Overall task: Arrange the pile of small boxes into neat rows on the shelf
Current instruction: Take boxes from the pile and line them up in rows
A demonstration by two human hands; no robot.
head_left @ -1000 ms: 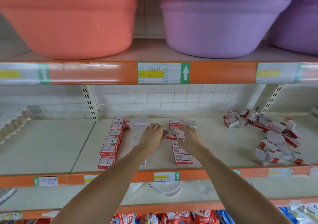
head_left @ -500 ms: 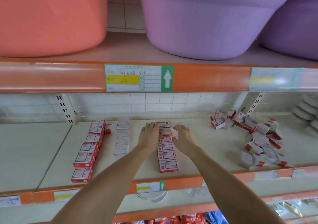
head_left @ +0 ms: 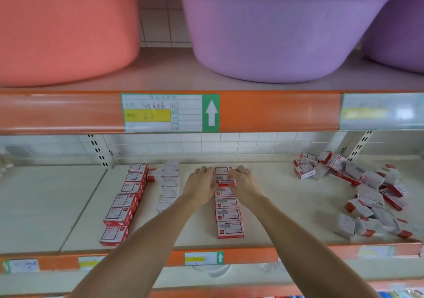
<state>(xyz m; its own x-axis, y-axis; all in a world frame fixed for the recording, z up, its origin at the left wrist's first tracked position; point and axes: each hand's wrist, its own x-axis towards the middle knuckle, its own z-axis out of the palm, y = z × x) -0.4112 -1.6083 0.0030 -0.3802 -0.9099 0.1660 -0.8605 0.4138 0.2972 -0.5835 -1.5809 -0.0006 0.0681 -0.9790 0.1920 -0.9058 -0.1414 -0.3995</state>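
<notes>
Small red-and-white boxes lie on the cream shelf point(head_left: 280, 208). Three rows run front to back: a left row point(head_left: 124, 201), a paler second row point(head_left: 168, 187) and a third row point(head_left: 228, 215). A loose pile of boxes point(head_left: 367, 192) sits at the right. Both of my hands are at the far end of the third row. My right hand point(head_left: 244, 183) curls its fingers over a tilted small box point(head_left: 223, 179) showing a barcode. My left hand point(head_left: 202, 185) lies straight along that box's left side, touching it.
The shelf above carries an orange tub point(head_left: 64, 29) and purple tubs point(head_left: 270, 27), leaving little headroom. Its orange rail bears a price label point(head_left: 169, 112). A slotted upright point(head_left: 98, 151) divides the shelf from the bare panel on the left. Packaged goods show on lower shelves.
My view has tilted up and moved closer. Both hands have slid toward the back of the third row, carrying the box, which now sits tilted between them.
</notes>
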